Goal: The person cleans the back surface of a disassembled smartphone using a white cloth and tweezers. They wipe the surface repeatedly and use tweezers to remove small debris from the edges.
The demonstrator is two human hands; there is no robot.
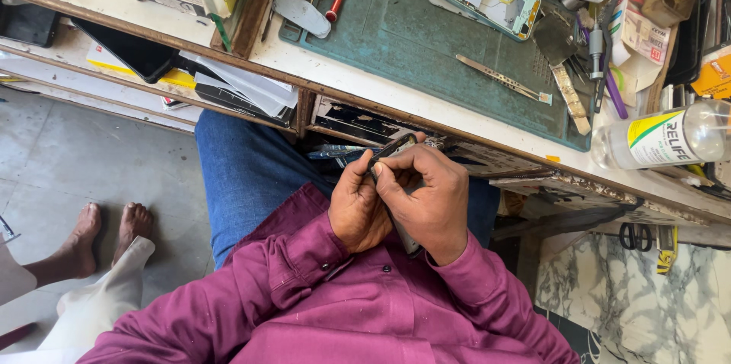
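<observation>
Below the cluttered workbench's teal rubber mat [426, 44], over the lap, both hands grip a slim dark phone panel [390, 152] edge-on, its long axis running away from the chest, left hand [358, 208] and right hand [430, 200] closed around it.

The person wears a dark pink cloth shirt [365, 311] with long sleeves, buttoned cuffs and small dark buttons, plus blue jeans [251, 174] above the shirt.
</observation>
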